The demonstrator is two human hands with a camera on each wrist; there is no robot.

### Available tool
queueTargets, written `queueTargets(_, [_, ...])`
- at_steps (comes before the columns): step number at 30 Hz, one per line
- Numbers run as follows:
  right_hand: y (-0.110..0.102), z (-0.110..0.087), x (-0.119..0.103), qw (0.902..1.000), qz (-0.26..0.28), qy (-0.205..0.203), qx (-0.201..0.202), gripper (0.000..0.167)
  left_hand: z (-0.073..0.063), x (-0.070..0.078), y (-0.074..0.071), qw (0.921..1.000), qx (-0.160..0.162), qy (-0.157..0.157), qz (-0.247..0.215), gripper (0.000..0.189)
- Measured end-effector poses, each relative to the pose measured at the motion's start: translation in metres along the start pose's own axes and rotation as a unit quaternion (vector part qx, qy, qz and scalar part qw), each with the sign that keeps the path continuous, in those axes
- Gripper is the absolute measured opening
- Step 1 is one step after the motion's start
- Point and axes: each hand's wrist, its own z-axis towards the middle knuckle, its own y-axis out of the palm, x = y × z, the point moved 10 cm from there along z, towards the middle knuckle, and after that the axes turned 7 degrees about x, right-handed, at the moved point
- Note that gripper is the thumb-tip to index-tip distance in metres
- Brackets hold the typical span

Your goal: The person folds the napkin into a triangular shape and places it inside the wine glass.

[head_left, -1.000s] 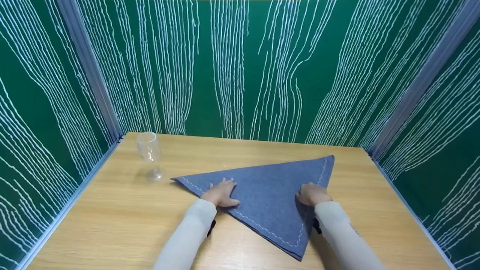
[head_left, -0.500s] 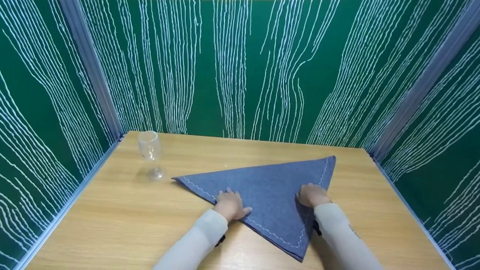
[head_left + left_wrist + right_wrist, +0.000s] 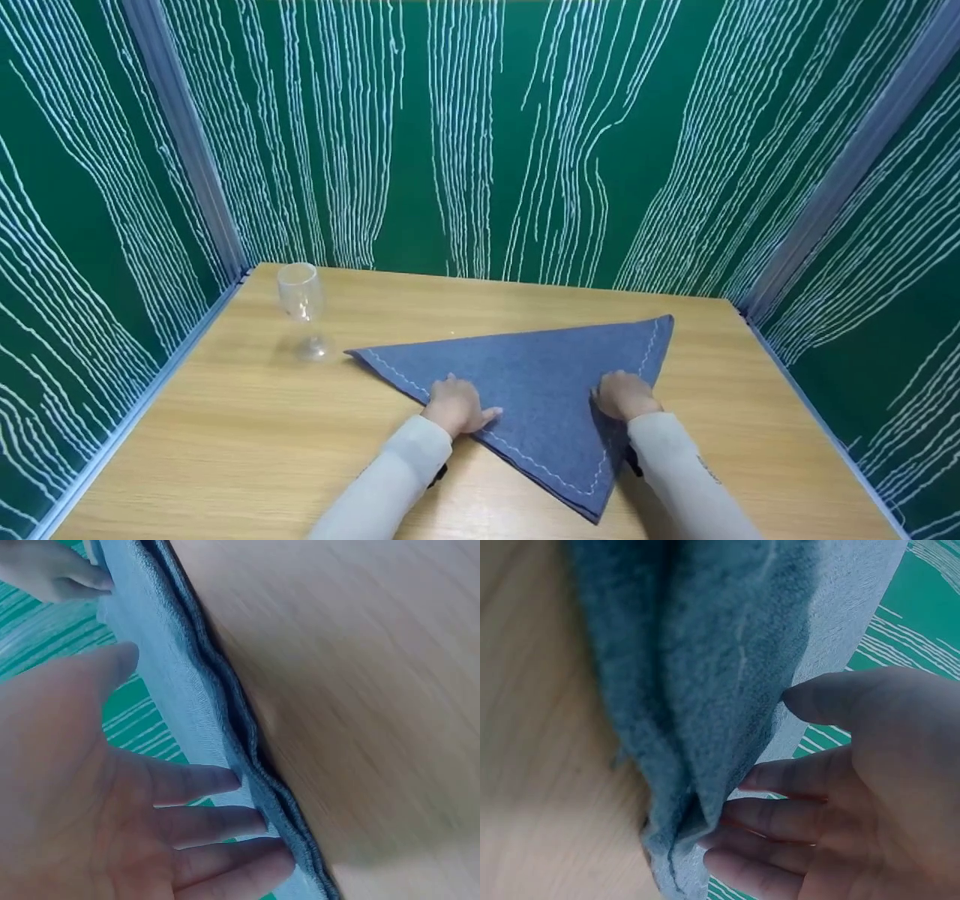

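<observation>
open room over the table (image 3: 247, 420) left of the cloth (image 3: 536, 397), wine glass (image 3: 300, 298) blocking far left, walls (image 3: 409, 157) on three sides

The cloth (image 3: 540, 375) looked matt and finely rough, with a fuzzy textile weave. The worktop (image 3: 247, 442) appeared smooth, grained wood with a faint sheen; the far-left goblet (image 3: 298, 292), clear, glossy and glass-like.

Clear stemmed glass (image 3: 301, 300), green walls (image 3: 409, 225)

Left grip (image 3: 454, 405) shifted toward 5 o'clock along grey-blue cloth (image 3: 544, 390) since second ago; fingers (image 3: 217, 825) drawn closer together.
</observation>
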Motion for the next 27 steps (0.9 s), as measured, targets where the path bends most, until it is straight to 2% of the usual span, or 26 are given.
queueTargets(5, [-0.002,-0.007,-0.006,0.9999,-0.002,-0.008,0.011,0.038,0.006,-0.009,0.0,1.0,-0.003,0.006,-0.001,0.08])
queueTargets(13, [-0.006,-0.023,-0.024,0.9985,-0.02,-0.038,0.033,0.038,0.011,-0.033,0.006,0.9957,-0.024,0.01,-0.089,0.083])
queueTargets(20, [-0.006,-0.029,-0.036,0.9948,-0.035,-0.076,0.058,0.038,0.016,-0.05,0.008,0.9929,-0.027,0.006,-0.116,0.082])
queueTargets(27, [0.0,-0.029,-0.036,0.9973,-0.006,-0.062,0.038,0.048,0.015,-0.059,0.006,0.9918,-0.012,0.007,-0.127,0.089])
